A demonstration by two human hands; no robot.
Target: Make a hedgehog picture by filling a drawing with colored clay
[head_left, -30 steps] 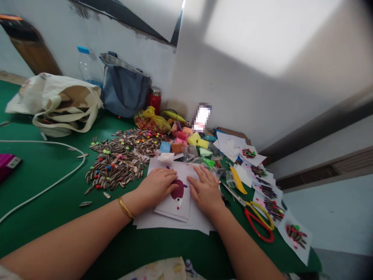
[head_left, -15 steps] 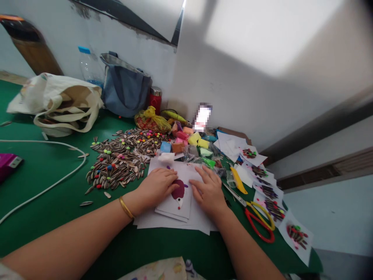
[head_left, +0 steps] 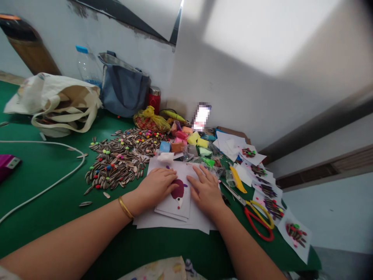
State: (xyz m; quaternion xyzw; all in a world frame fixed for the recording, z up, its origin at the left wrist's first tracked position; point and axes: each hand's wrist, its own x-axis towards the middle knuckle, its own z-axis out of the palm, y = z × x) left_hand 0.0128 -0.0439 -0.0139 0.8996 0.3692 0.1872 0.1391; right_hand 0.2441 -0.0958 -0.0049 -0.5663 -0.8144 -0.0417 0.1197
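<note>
A small white card lies on larger white sheets. On it is a flat maroon clay shape with a white pointed face, a black eye and a red dot at the tip. My left hand rests flat on the card's left side, its fingers stretched beside the maroon shape. My right hand lies on the paper to the right, fingers spread and pointing forward. Neither hand holds anything. Just beyond the fingertips sits a block of white clay.
Sunflower seeds with coloured beads are heaped at left. Coloured clay packs lie ahead, near an upright phone. Scissors and a yellow cutter lie right, beside decorated cards. A white cable curves at left.
My right hand has shifted very slightly to the left on the paper. My left hand and the card stay in place; the whole view has moved a little.
</note>
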